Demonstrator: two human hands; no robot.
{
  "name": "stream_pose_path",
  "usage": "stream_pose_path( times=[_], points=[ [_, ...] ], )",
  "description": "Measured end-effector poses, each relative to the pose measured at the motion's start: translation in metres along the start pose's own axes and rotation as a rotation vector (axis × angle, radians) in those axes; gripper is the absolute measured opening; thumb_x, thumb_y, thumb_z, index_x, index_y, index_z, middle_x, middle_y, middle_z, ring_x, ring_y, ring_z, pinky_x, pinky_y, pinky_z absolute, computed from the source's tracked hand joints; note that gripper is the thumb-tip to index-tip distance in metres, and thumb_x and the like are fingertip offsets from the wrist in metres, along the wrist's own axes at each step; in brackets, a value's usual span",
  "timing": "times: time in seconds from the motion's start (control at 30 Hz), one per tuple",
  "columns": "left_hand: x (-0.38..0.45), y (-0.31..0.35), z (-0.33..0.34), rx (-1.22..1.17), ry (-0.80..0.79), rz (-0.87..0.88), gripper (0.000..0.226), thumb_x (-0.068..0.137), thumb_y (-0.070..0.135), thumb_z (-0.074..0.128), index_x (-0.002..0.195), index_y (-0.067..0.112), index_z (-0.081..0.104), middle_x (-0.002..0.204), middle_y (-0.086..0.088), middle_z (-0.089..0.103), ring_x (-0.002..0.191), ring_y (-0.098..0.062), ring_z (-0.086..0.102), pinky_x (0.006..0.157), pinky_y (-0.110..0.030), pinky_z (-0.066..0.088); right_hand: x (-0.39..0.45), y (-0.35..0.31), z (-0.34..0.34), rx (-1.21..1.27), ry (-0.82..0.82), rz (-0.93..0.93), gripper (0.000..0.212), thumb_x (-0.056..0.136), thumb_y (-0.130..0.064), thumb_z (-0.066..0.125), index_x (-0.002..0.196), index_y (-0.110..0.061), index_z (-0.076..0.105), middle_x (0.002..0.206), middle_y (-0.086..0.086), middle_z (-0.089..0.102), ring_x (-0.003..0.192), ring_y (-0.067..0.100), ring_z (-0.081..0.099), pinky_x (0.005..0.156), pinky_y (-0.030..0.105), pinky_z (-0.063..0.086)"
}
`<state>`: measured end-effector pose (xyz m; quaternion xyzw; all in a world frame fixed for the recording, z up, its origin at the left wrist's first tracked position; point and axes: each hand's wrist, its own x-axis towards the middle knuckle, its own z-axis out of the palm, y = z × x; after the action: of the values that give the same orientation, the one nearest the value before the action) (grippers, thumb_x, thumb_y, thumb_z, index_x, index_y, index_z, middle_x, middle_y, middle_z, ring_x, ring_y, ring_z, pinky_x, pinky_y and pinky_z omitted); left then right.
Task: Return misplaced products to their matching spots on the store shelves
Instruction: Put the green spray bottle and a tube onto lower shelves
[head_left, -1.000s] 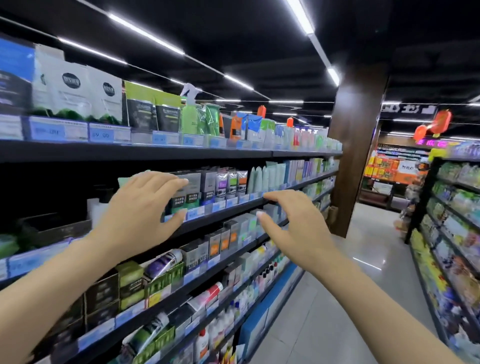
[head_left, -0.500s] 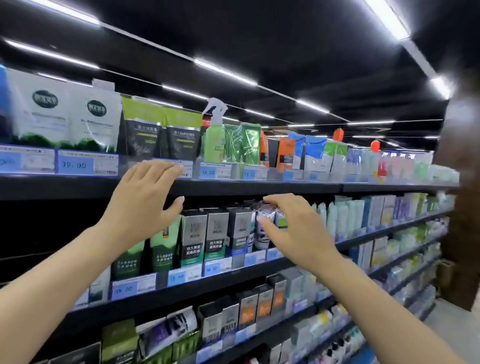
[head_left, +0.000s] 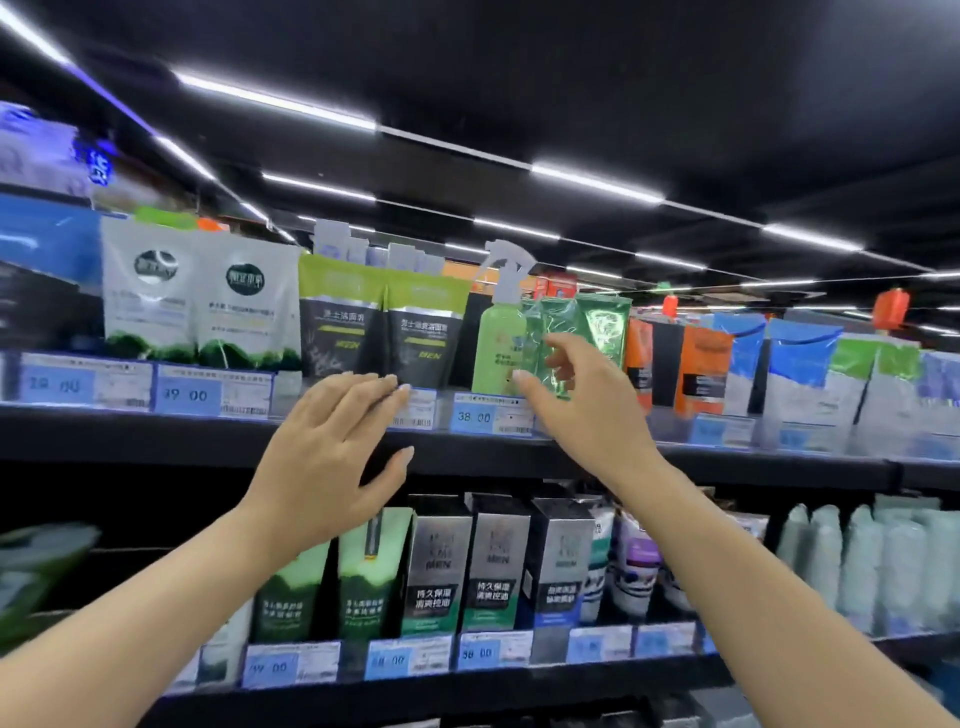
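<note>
Reaching right hand (head_left: 582, 410) nears glossy green pouch (head_left: 605, 332)

Both bare forearms rise from the bottom corners of the view and converge toward the middle, reaching up and forward. The left hand (head_left: 332, 457) is held palm away, back of the hand to the camera, its four fingers straight and pressed close together, pointing up and to the right, with the thumb spread wide below them; it holds nothing. The right hand (head_left: 582, 410) sits higher and slightly further forward, wrist bent, thumb stretched out to the left and the fingers loosely curved above it, forming a half-open grip with a clear gap between thumb and fingertips. The two hands are near each other but not touching.
</note>
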<state>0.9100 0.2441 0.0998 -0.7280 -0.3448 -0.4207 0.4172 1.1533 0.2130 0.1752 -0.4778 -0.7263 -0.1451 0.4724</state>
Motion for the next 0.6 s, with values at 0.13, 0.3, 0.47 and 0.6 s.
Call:
stream_pose_path(
  times=[0.13,0.3,0.47,0.6],
  points=[
    [0.001,0.001,0.001,0.027,0.003,0.014,0.05,0.09,0.035,0.055,0.126,0.0,0.059,0.123,-0.014,0.06,0.114,-0.032,0.053,0.104,-0.041,0.039,0.02,-0.001,0.012,0.053,-0.011,0.049,0.061,0.087,-0.045,0.06,0.136,-0.014,0.042,0.107,-0.004,0.057,0.096,0.011,0.054,0.081,0.024,0.041],
    [0.001,0.0,0.0,0.034,0.003,0.008,0.05,0.089,0.035,0.055,0.127,0.001,0.059,0.123,-0.012,0.06,0.115,-0.03,0.052,0.104,-0.042,0.039,0.025,-0.003,0.026,0.006,-0.062,0.093,0.067,0.084,-0.051,0.061,0.136,-0.016,0.038,0.103,-0.004,0.058,0.09,0.014,0.055,0.073,0.027,0.042],
    [0.002,0.002,0.0,0.019,0.001,-0.005,0.051,0.089,0.035,0.053,0.127,0.001,0.059,0.123,-0.012,0.06,0.116,-0.029,0.051,0.104,-0.042,0.039,0.025,-0.005,0.031,0.06,-0.011,0.13,0.063,0.081,-0.042,0.068,0.133,-0.019,0.04,0.096,-0.006,0.061,0.084,0.012,0.059,0.067,0.023,0.045],
    [0.001,0.002,-0.003,0.059,-0.058,0.013,0.055,0.09,0.039,0.051,0.13,0.001,0.056,0.126,-0.013,0.058,0.12,-0.029,0.048,0.108,-0.041,0.035,0.025,-0.006,0.028,0.169,0.109,0.135,0.06,0.08,-0.036,0.071,0.132,-0.021,0.045,0.082,-0.02,0.05,0.073,-0.003,0.053,0.06,0.007,0.04]
  ],
)
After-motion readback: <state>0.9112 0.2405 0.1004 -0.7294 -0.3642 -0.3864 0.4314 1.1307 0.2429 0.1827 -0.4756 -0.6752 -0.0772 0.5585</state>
